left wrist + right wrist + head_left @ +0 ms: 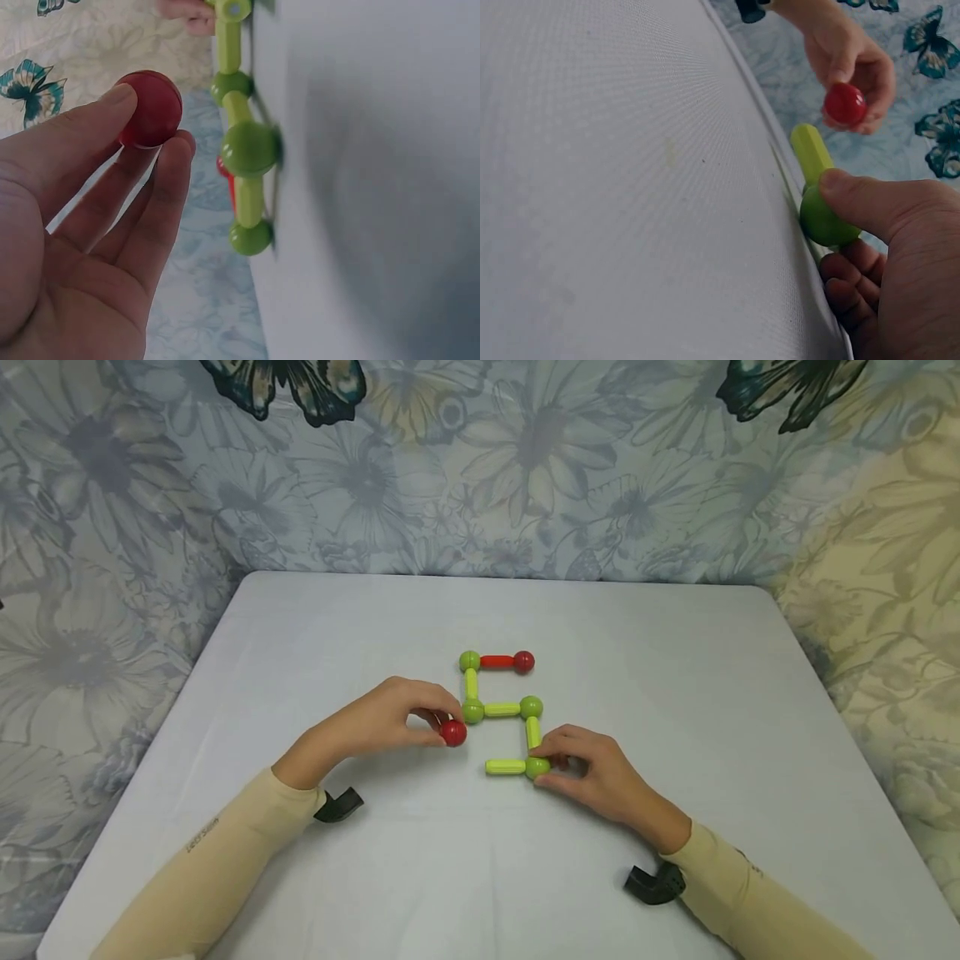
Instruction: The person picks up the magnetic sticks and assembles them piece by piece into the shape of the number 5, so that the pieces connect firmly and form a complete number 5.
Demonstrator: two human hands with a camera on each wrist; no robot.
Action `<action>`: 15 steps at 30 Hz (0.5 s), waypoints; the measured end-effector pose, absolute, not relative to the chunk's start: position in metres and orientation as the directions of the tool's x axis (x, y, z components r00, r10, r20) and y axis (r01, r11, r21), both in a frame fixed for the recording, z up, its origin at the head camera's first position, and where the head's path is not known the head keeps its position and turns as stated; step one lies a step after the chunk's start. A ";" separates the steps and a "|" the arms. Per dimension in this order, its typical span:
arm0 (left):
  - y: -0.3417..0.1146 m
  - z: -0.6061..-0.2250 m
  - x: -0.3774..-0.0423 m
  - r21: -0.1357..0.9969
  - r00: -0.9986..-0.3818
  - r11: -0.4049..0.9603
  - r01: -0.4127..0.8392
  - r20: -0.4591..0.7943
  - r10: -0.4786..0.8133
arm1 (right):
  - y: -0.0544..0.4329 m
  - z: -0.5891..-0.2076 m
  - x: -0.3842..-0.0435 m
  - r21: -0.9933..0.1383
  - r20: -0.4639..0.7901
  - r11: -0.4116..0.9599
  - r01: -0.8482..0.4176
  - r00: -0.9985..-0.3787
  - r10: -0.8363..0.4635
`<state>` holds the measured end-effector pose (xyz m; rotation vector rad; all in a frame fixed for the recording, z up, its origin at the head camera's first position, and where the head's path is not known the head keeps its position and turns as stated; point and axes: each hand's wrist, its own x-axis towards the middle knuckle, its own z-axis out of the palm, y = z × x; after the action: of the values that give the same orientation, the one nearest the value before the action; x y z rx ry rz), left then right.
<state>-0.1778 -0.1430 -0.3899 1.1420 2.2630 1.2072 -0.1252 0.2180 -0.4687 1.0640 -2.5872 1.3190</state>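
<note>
A red ball [453, 732] is pinched between the thumb and fingertips of my left hand [393, 714], lifted over the table just left of the joined pieces. In the left wrist view the red ball [154, 109] shows a seam near its edge. My right hand [596, 768] grips the green ball [537, 767] at the near right corner of an S-shaped chain. From that ball a green rod [505, 767] points left with a free end. Further along, green balls [531, 707] and rods lead to a red rod [497, 662] ending in another red ball [524, 662].
The chain lies on a white-covered table [360, 618]. Flowered cloth [525, 468] with butterflies hangs behind and at the sides. Black wrist-worn pieces [655, 885] stick out from both sleeves, low over the table.
</note>
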 end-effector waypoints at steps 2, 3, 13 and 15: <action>-0.142 -0.395 -0.175 0.807 -0.611 0.327 0.492 0.052 0.790 | 0.218 -0.468 -0.125 -0.700 0.326 0.404 -0.589 -0.767 -0.553; -0.141 -0.398 -0.174 0.806 -0.605 0.333 0.490 0.039 0.795 | 0.218 -0.468 -0.124 -0.703 0.323 0.404 -0.585 -0.769 -0.551; -0.133 -0.415 -0.171 0.780 -0.566 0.380 0.498 -0.039 0.823 | 0.217 -0.465 -0.123 -0.710 0.315 0.405 -0.576 -0.775 -0.548; -0.131 -0.417 -0.171 0.777 -0.563 0.383 0.500 -0.044 0.825 | 0.217 -0.466 -0.124 -0.710 0.319 0.402 -0.578 -0.773 -0.548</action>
<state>-0.1713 -0.1312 -0.4172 1.1427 2.2198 1.0288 -0.1237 0.2173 -0.4657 1.0455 -2.6014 1.3399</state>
